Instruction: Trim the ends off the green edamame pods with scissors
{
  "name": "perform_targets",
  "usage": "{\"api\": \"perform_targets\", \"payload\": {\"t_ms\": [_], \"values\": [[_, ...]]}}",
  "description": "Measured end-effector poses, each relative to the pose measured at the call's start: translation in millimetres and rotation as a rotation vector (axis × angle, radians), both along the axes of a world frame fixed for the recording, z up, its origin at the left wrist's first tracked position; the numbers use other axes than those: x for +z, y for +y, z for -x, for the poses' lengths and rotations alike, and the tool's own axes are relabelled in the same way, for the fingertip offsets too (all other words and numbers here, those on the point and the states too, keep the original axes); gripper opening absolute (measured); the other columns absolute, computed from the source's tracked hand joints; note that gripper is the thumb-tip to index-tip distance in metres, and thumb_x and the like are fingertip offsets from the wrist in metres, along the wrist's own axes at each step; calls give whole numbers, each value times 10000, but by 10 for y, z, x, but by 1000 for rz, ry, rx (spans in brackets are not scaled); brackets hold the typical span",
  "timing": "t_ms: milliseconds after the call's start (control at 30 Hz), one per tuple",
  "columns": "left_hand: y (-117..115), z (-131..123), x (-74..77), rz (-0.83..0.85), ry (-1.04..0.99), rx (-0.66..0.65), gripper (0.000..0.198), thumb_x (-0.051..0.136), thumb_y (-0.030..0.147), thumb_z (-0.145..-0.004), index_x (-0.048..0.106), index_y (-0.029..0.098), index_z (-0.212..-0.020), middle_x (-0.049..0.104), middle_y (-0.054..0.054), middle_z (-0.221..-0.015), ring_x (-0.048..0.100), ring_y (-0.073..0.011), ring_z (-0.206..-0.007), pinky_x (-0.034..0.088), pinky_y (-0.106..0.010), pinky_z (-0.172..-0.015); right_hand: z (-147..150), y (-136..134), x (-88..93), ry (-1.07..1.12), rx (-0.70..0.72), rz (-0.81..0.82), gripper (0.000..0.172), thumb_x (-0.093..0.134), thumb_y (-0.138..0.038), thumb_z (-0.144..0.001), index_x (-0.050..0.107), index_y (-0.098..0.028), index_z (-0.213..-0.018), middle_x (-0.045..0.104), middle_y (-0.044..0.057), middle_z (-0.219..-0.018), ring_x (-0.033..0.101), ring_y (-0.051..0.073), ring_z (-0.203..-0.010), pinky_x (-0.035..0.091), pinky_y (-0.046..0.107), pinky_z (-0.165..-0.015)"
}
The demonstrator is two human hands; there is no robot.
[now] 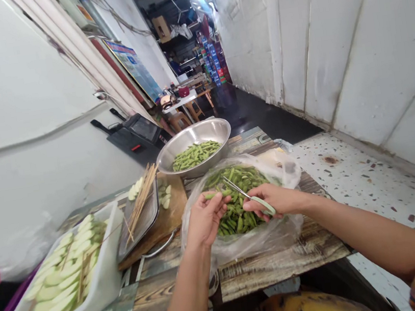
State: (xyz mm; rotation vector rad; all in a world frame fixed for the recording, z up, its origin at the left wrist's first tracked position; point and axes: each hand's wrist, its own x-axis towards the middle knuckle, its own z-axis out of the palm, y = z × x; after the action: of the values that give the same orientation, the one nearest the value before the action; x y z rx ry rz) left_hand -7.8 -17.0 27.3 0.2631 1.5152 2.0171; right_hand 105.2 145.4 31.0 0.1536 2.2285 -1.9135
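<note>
I'm seeing the left hand (208, 215) pinching a pod (226, 192) over the near bag (255, 246), fingertips closed; right hand (273, 197) is gripping scissors (264, 204). Pod's looking light, firm, maybe slick; I'm favouring mid-body hold.

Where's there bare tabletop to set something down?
Front edge: wood-grain tabletop between the white tub and clear plastic bag, partly under your left forearm; also a strip before the bag. Crowded behind: metal tray, skewers, cutting board, steel bowl.
</note>
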Motion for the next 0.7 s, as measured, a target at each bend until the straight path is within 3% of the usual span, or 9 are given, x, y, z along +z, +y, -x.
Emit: {"api": "perform_targets", "payload": {"t_ms": [467,700], "values": [[87,-94,19,-50,-35,33,303,801,190,-575,533,133,-705,640,8,-639,657,-128,-681,498,-198,-599,-13,-28,-63,126,-9,-68,460,577,-596,-739,537,-140,-691,498,-34,-488,475,86,-416,353,189,-410],[3,-51,51,-45,-3,53,284,774,176,-582,510,134,-679,673,-22,-817,629,-123,-770,504,-272,-712,-6,-16,-135,103,-13,-108,414,622,-529,-721,516,-153,-584,484,-44,-427,453,83,-362,347,191,-388]]}}
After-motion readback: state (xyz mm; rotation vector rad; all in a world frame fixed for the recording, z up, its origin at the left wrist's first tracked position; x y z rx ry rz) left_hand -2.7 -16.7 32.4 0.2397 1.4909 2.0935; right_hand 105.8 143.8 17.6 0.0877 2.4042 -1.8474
